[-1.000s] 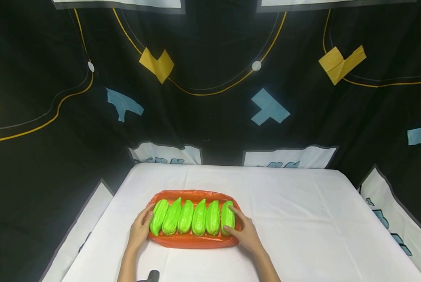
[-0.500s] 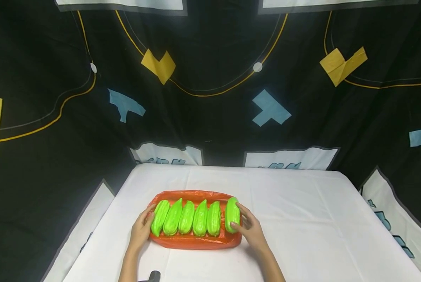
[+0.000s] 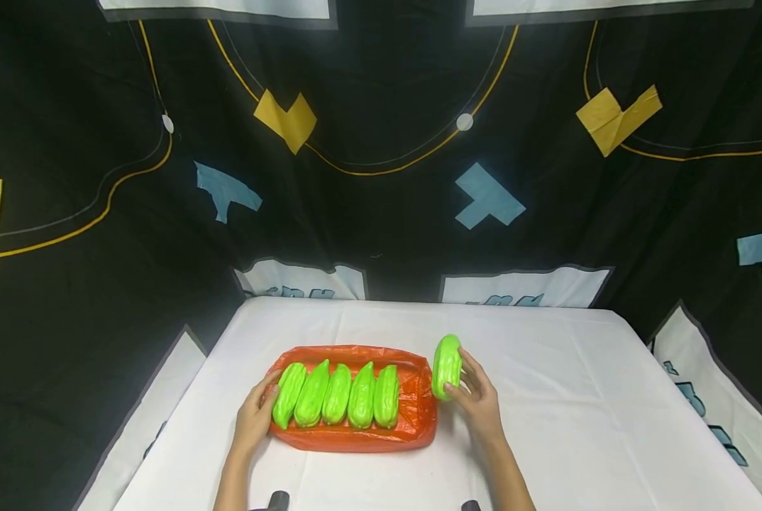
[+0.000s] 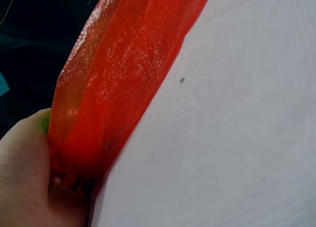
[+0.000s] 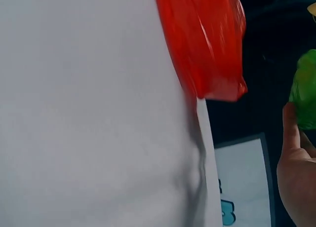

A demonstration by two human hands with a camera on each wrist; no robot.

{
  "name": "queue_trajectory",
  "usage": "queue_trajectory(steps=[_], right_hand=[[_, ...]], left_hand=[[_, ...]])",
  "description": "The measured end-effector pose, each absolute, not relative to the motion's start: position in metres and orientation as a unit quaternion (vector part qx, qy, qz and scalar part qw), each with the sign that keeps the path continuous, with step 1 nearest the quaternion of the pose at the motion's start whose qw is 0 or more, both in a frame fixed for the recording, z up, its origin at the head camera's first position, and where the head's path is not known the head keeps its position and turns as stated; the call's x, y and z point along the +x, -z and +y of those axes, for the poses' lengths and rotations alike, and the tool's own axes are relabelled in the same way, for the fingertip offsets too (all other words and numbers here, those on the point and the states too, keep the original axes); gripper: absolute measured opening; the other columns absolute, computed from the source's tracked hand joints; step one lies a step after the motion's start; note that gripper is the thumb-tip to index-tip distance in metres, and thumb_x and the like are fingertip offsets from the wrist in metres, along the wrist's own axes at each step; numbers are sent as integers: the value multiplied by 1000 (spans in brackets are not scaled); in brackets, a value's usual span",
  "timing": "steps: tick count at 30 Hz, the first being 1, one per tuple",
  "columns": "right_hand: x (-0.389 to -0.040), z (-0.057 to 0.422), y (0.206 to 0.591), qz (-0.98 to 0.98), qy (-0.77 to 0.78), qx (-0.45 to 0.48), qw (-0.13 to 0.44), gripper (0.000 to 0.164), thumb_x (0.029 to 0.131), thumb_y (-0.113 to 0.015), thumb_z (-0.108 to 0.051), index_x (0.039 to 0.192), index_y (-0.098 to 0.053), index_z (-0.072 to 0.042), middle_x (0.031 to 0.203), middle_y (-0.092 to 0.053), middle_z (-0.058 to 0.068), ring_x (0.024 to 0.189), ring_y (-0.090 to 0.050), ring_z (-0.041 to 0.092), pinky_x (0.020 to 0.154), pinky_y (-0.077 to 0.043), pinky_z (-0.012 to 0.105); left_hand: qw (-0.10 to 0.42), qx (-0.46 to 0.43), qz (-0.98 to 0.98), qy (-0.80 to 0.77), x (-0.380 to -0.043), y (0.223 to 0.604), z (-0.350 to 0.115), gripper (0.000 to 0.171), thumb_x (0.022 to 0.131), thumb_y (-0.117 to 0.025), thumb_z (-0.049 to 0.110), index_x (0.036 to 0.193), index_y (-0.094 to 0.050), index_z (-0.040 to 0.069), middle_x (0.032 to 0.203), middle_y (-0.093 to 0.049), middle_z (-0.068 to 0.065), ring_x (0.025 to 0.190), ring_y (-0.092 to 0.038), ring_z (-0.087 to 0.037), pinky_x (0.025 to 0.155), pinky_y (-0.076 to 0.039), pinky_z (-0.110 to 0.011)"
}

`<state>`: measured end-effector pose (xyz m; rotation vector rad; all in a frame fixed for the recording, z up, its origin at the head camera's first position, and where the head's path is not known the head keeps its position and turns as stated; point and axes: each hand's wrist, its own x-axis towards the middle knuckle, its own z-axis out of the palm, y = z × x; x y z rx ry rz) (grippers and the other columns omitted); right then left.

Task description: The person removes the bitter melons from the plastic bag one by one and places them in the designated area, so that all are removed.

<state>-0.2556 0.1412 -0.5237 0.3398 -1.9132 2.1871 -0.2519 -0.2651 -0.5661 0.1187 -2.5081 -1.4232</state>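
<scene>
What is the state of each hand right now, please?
Left hand: closed, gripping the left end of the red tray.
Right hand: closed, holding one green piece.

The widest open stretch of the desk [image 3: 585, 404] lies right of the red tray [image 3: 416, 413], with room on the far, near and outer sides of the right hand [image 3: 482, 406] and the held green piece [image 3: 446, 367]. Inside the tray, the right end offers a free slot beside the row of five green pieces [image 3: 336, 394]. Those lie close together, with slim gaps. The left hand [image 3: 253, 419] blocks the tray's left end; a black curtain [image 3: 381, 220] rises behind the desk.
</scene>
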Motion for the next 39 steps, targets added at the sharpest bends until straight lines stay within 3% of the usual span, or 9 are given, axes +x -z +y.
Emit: queue_trajectory(steps=[5,11,16,22,26,31,39], right_hand=[[-263,154,516,-654,-739,113,116,67,80,-67,6,139,-39,-8,137,-42,16,117,-45,31,94,-43,24],[-280,171,529,-671,-720,109,137,66,79,-70,1,138,-42,-10,137,-42,16,112,-49,26,91,-45,23],[-292,181,537,-692,-704,102,120,68,77,-72,-1,138,-42,-10,139,-40,13,111,-49,25,90,-46,22],[-300,190,545,-737,-666,85,76,69,76,-75,-10,138,-43,-12,142,-38,11,116,-46,33,94,-45,38],[-297,191,542,-755,-652,65,35,70,76,-75,-13,139,-42,-13,142,-36,16,120,-44,39,95,-41,49],[-288,185,529,-779,-624,67,8,70,77,-74,-11,138,-41,-8,139,-36,25,119,-43,44,96,-40,49],[-292,185,539,-802,-594,58,-4,71,77,-75,-16,139,-42,-9,143,-34,19,122,-42,41,99,-37,49]], left_hand=[[124,46,-864,485,-252,567,-266,42,99,-42,34,135,-46,12,140,-38,-20,130,-29,-39,106,-20,-55],[142,35,-857,493,-253,569,-265,40,98,-45,32,133,-49,12,138,-41,-18,130,-31,-38,106,-21,-54],[137,39,-858,494,-253,568,-265,40,98,-44,32,133,-49,12,138,-41,-18,130,-31,-38,106,-21,-54],[132,45,-860,490,-253,567,-265,40,98,-43,33,133,-49,12,138,-41,-19,129,-32,-38,106,-22,-54],[133,44,-861,490,-252,568,-265,40,98,-44,32,132,-49,12,138,-41,-19,129,-32,-38,106,-22,-53],[137,45,-860,489,-253,568,-266,40,98,-44,33,132,-49,12,138,-42,-19,129,-32,-38,106,-22,-53],[124,53,-866,482,-252,568,-265,44,98,-42,36,134,-47,12,140,-38,-20,130,-30,-39,106,-21,-54]])
